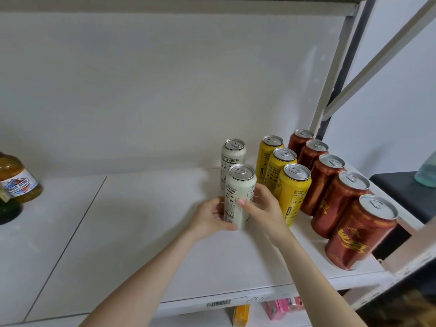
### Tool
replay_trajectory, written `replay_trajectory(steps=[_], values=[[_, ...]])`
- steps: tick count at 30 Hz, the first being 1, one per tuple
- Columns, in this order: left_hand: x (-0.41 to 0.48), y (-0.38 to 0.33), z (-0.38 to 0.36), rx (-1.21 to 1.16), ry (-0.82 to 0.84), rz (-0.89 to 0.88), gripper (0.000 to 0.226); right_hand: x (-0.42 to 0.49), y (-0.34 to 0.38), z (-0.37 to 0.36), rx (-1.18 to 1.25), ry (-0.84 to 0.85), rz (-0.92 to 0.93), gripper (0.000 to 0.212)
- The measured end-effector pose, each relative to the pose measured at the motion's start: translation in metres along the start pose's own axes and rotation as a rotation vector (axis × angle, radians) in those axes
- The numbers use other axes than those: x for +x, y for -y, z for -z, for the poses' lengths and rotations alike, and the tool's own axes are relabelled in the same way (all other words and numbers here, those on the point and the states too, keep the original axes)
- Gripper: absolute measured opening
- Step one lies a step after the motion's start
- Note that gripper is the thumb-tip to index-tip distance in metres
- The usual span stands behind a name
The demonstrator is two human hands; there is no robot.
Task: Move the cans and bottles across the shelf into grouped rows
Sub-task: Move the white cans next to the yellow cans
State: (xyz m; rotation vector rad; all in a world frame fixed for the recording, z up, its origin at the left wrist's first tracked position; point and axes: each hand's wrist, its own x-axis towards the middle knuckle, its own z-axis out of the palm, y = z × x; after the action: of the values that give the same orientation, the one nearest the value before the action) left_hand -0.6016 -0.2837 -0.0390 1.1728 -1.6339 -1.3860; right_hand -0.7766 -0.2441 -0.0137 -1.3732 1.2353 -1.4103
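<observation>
Left hand (210, 217) and right hand (264, 208) both clasp the nearer white can (239, 197) — upright. Yellow cans (293, 190) stand just beside

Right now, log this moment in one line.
left hand: holds white can | right hand: holds same can | can: upright, before rear white can | yellow cans: row of three | red cans: row of five | bottle: far left
</observation>
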Motion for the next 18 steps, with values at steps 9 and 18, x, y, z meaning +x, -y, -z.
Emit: replay_trajectory(steps=[9, 18], values=[[0.016, -0.002, -0.005, -0.023, -0.058, 0.014, 0.063, 0.011, -0.003, -0.004, 0.036, -0.036, 0.002, 0.053], [0.031, -0.005, -0.001, -0.001, -0.095, 0.016, 0.06, 0.029, -0.011, -0.009, 0.079, -0.049, 0.01, 0.045]])
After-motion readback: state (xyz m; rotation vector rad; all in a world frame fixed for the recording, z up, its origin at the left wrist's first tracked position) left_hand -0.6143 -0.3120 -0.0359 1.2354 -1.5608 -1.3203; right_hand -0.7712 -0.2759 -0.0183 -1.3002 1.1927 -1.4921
